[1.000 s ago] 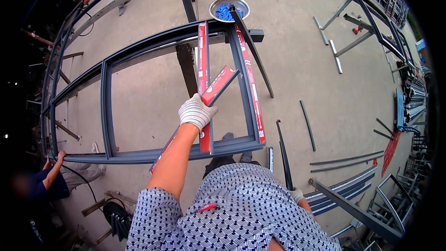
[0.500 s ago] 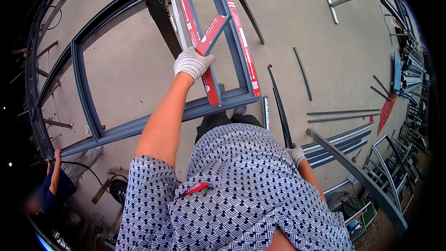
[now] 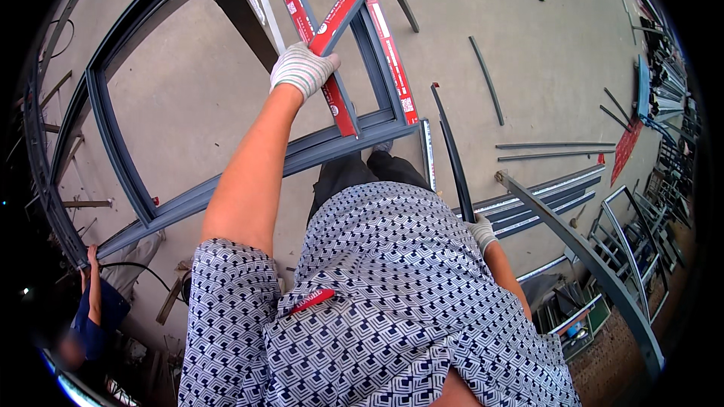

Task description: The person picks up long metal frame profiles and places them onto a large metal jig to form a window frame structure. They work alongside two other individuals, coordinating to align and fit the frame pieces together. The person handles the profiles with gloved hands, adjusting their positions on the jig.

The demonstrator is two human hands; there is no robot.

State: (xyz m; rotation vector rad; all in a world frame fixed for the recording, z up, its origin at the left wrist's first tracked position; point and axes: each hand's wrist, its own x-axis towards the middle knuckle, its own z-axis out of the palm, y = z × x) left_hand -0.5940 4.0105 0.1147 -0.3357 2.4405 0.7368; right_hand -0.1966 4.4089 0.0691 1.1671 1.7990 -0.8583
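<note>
My left hand (image 3: 303, 71), in a striped white glove, is closed round the lower end of a short metal bar (image 3: 339, 21) with red film. It is over a longer red-filmed bar (image 3: 341, 108), partly hidden by the hand; whether it grips this too I cannot tell. Both bars lie over a large dark grey metal window frame (image 3: 317, 147). Low at my right side, my gloved right hand (image 3: 480, 232) is closed on a long, dark, slim metal strip (image 3: 452, 154) that points away from me. The fingers there are partly hidden.
At the far left, another person (image 3: 98, 309) has a hand on the frame's corner. Loose bars (image 3: 554, 146) and stacked profiles (image 3: 543, 200) lie on the floor to the right. A thick grey beam (image 3: 584, 252) slants past my right arm. Metal frames (image 3: 630, 245) crowd the right edge.
The frame, the red-filmed bars and my left hand appear higher and further left in the picture, as the floor things shift too. Both hands keep their hold.
</note>
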